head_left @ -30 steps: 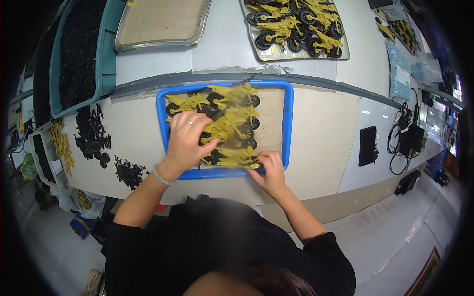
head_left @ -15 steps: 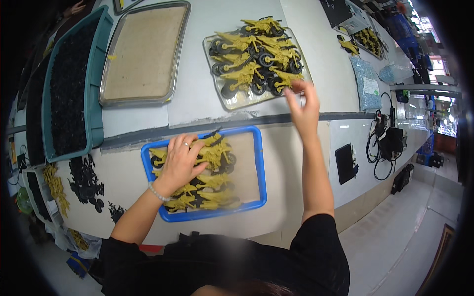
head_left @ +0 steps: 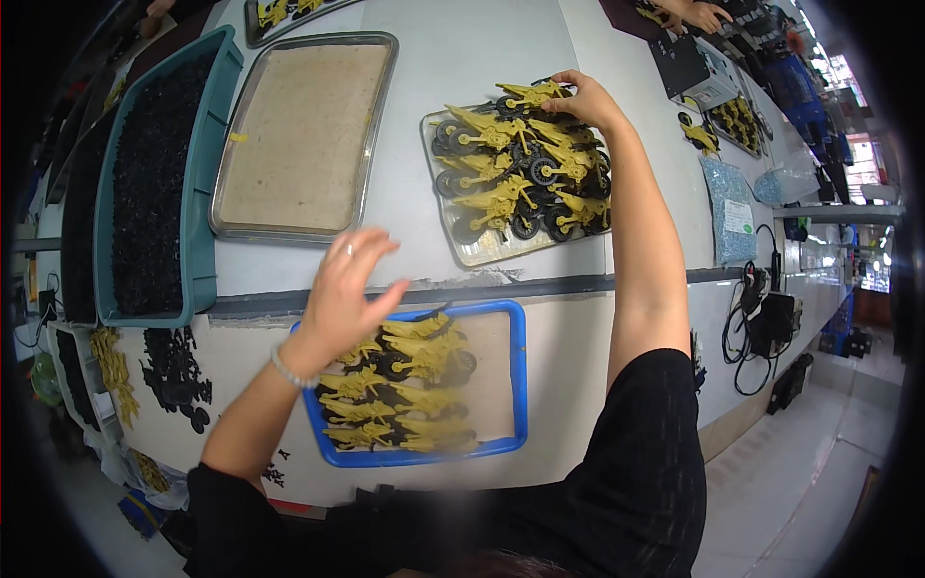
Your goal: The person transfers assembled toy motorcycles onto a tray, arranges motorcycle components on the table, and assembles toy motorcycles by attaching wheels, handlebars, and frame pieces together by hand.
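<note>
My right hand (head_left: 588, 102) is at the far end of a clear tray (head_left: 482, 252) piled with yellow-and-black toy motorcycles (head_left: 493, 204). Its thumb and fingers close on the farthest toy motorcycle (head_left: 525, 94). Above the far left corner of a blue-rimmed tray (head_left: 518, 385) hovers my left hand (head_left: 345, 299), fingers apart and nothing in them. Rows of similar yellow toy motorcycles (head_left: 414, 385) lie in that blue tray, partly hidden by the left hand and forearm.
A teal bin (head_left: 207, 193) of small black parts stands at the left, beside a metal-rimmed tray (head_left: 222, 193). Loose yellow parts (head_left: 116, 376) and black parts (head_left: 173, 371) lie near left. A blue bag (head_left: 727, 207) and cables (head_left: 747, 328) are at right. Another person's hand (head_left: 703, 15) shows far right.
My right hand has moved from the near right of the clear tray to its far end. My left hand has lifted off the motorcycles in the blue tray and moved away from me.
</note>
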The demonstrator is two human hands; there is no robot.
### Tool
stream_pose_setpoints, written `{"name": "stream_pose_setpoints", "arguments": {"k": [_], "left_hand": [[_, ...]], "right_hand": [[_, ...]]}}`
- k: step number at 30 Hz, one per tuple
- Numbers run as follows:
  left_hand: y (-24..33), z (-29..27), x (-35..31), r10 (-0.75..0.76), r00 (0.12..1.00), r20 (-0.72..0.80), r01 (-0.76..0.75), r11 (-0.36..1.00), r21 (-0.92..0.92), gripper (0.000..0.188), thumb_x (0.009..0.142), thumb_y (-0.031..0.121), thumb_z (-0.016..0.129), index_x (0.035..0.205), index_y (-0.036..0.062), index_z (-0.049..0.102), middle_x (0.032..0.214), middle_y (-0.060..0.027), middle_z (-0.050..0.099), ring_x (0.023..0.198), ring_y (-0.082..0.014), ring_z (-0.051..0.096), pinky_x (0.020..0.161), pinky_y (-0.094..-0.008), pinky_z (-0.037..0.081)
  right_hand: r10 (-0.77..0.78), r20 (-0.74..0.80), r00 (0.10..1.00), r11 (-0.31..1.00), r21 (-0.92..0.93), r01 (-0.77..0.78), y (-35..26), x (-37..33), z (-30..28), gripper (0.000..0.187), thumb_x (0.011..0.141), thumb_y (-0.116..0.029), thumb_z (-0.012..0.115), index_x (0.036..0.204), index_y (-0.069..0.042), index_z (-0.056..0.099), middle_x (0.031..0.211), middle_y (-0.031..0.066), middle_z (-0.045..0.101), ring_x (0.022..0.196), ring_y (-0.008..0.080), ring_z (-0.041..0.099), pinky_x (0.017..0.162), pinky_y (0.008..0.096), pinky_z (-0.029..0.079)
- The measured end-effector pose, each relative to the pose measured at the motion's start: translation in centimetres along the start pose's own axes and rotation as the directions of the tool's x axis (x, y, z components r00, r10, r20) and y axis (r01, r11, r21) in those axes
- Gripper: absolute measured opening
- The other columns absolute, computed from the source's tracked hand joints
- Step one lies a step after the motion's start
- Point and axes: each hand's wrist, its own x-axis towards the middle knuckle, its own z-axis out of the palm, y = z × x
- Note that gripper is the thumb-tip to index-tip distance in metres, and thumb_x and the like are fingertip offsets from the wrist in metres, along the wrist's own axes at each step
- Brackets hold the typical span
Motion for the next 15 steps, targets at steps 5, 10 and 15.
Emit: {"name": "stream_pose_setpoints", "arguments": {"k": [5, 10, 15], "left_hand": [[-3.4, 3.3, 11.0, 0.053, 0.998, 0.031, -0.053, 0.999, -0.003, 0.050, 0.076, 0.023, 0.070, 0.116, -0.0013, 0.053, 0.121, -0.0182, 0.053, 0.113, -0.0335, 0.050, 0.098, -0.0392, 0.040], [-5.2, 7.6, 18.8, -0.034, 0.976, 0.214, 0.004, 0.990, 0.139, 0.059, 0.075, 0.029, 0.071, 0.123, 0.0005, 0.052, 0.126, -0.0163, 0.052, 0.119, -0.0310, 0.047, 0.100, -0.0443, 0.038], [-5.1, 8.3, 20.4, -0.110, 0.908, 0.405, 0.010, 0.971, 0.240, 0.049, 0.072, 0.030, 0.073, 0.111, 0.0040, 0.061, 0.114, -0.0111, 0.057, 0.112, -0.0283, 0.048, 0.092, -0.0460, 0.040]], "right_hand": [[-0.108, -0.085, 0.991, 0.994, 0.020, 0.110, 1.4, 0.1, 0.2, 0.063, 0.065, -0.021, 0.083, 0.121, -0.007, 0.056, 0.119, 0.0185, 0.060, 0.105, 0.0289, 0.060, 0.090, 0.0375, 0.047], [-0.039, -0.134, 0.990, 0.999, -0.003, 0.039, 0.6, -1.1, 0.4, 0.058, 0.070, -0.010, 0.076, 0.124, -0.014, 0.054, 0.103, 0.0091, 0.059, 0.095, 0.0208, 0.057, 0.085, 0.0306, 0.046], [-0.059, -0.268, 0.962, 0.983, 0.153, 0.103, 0.2, -2.0, -0.1, 0.057, 0.071, -0.006, 0.070, 0.124, -0.011, 0.052, 0.106, 0.0119, 0.060, 0.094, 0.0233, 0.062, 0.084, 0.0318, 0.049]]}}
